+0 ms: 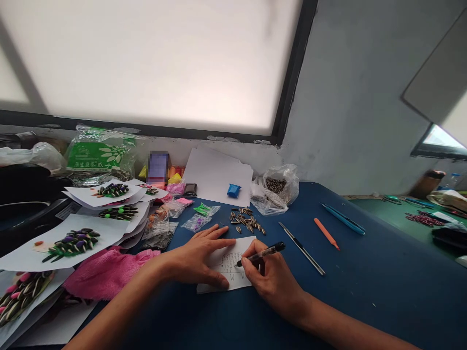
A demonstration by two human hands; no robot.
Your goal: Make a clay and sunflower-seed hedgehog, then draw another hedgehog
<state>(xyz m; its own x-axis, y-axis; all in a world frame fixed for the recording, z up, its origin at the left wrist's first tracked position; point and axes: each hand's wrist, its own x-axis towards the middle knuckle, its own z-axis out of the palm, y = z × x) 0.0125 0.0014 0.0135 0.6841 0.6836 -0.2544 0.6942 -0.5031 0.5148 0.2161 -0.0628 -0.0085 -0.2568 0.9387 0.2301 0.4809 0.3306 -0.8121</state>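
Note:
A small white sheet of paper (211,288) lies on the blue table before me, bearing a black line drawing with short strokes inside a rounded outline. My left hand (199,257) rests flat on the sheet's left side, fingers spread. In my right hand (273,277) I grip a black pen (268,251), its tip on or just above the drawing. Just beyond the paper is a loose group of striped sunflower seeds (250,221). To the right of my right hand lie a craft knife (302,248) and an orange pen-like tool (326,233).
Sheets with seed-covered hedgehog figures (75,243) are piled at left beside a pink cloth (105,272). Small clay bags (200,218), a blue clay packet (234,190) and an open seed bag (277,187) stand further back. Blue tweezers (343,218) lie at right.

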